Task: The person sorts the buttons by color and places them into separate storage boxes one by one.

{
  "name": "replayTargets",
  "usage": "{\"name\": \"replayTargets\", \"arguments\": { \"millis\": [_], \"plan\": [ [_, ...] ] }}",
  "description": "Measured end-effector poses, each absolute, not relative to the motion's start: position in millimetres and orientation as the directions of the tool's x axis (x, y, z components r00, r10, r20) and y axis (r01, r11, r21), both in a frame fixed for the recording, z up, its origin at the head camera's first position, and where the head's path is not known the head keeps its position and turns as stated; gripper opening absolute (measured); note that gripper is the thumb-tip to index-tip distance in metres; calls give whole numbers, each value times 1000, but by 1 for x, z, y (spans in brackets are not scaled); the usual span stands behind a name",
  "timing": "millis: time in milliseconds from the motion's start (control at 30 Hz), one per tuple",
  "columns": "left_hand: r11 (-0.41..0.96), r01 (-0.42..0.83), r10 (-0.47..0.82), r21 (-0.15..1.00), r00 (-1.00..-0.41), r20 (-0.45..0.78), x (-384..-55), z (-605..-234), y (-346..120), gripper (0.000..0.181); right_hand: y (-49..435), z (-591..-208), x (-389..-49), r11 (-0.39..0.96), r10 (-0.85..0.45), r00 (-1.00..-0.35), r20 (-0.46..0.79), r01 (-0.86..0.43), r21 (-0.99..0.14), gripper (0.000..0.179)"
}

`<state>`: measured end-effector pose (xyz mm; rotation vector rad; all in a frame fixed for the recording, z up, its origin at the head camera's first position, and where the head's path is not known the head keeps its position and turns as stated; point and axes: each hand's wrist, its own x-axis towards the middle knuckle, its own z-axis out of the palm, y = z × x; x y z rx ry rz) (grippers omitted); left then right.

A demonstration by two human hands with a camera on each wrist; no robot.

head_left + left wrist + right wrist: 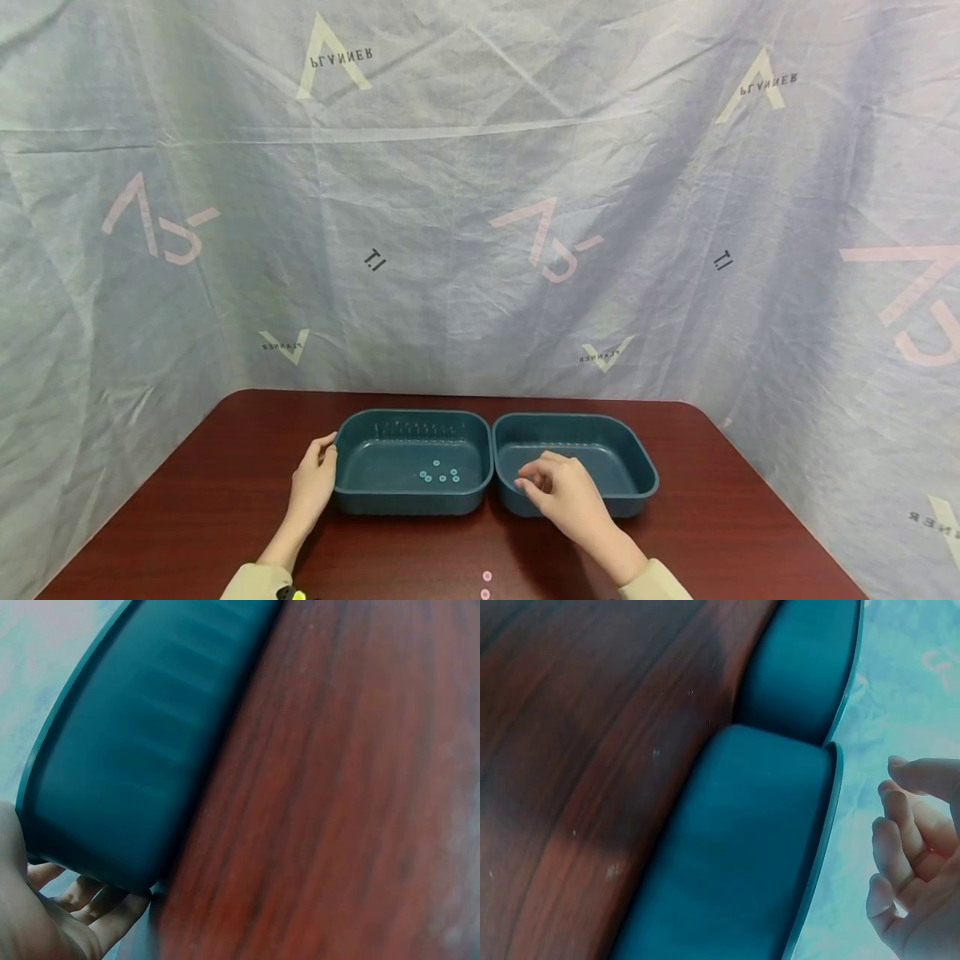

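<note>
My left hand (313,479) rests against the left end of a dark teal bin (411,503), its fingers (120,919) touching the outside of the end wall. Inside that bin lie several small light-blue buttons (442,478), grouped toward the front right of its floor. Above the front part of a second teal bin (637,498) hovers my right hand (566,496). Its fingers are loosely bent, with a gap between thumb and index fingertip and nothing visible between them. In the right wrist view this hand (922,862) appears above the rim of the bin.
Both bins stand side by side on a dark red wood-grain table (405,550), their ends close together. Two pink buttons (487,576) lie on the table near its front edge. A pale printed cloth (450,208) hangs around the back and sides.
</note>
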<state>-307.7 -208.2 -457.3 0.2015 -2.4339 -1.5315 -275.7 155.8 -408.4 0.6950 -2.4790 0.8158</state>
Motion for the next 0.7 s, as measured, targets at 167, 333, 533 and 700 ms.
{"name": "replayTargets", "arguments": {
  "millis": [167,333,533,700],
  "plan": [
    [431,15,-255,902,-957,137,-308,-458,-208,48,152,-409,-271,685,-357,-756,549,-611,-397,6],
    [437,14,-248,899,-959,136,-306,-455,-208,49,148,-410,-265,683,-387,-751,535,-624,-380,4],
    [437,15,-240,900,-962,133,-306,-455,-208,49,144,-411,-261,677,-449,-734,509,-651,-342,5],
    [436,21,-241,900,-961,139,-306,-455,-208,49,141,-416,-261,593,-541,-654,528,-742,-312,6]
  ]
}}
